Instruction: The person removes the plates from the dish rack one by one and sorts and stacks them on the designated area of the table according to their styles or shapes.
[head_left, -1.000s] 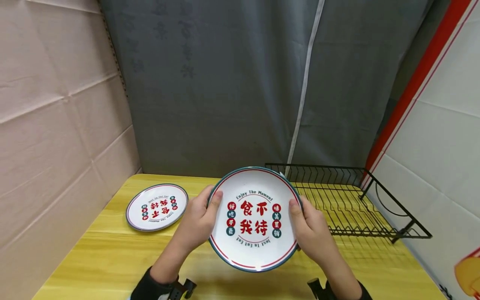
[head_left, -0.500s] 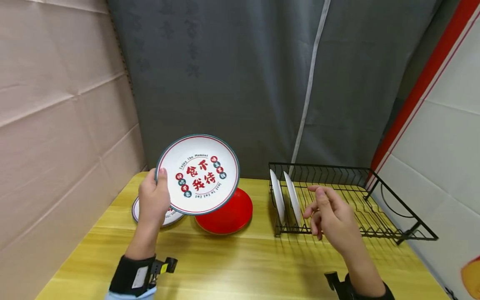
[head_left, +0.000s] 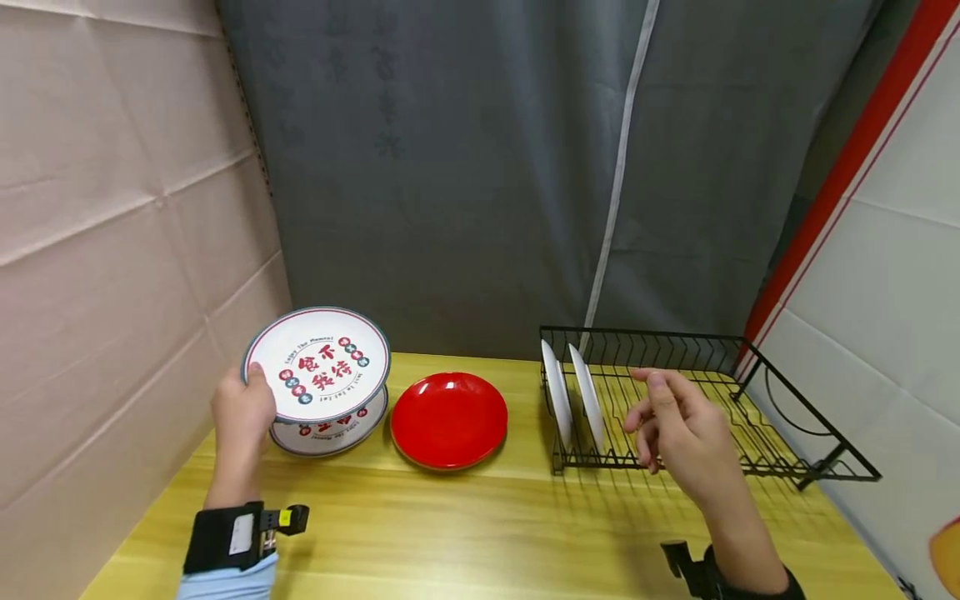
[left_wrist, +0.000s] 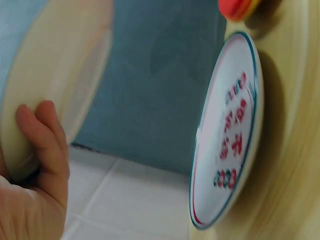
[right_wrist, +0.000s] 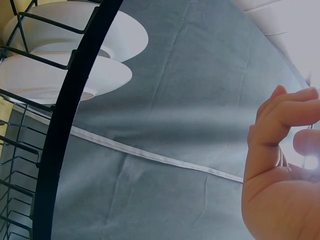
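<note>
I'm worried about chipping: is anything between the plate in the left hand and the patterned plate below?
Nothing visible does: a gap separates the held plate from the lower plate; the red plate lies to the right.

Toward eight o'clock in the head view, the held plate bears red 食不我待, with "Enjoy The Moment" arched at its eleven o'clock and round badges too small to read, while the lower plate shows red characters too blurred to make out.

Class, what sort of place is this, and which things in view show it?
Probably a makeshift work booth: a wood-grain tabletop backed by a hanging grey curtain, with a black dish rack standing on it.
</note>
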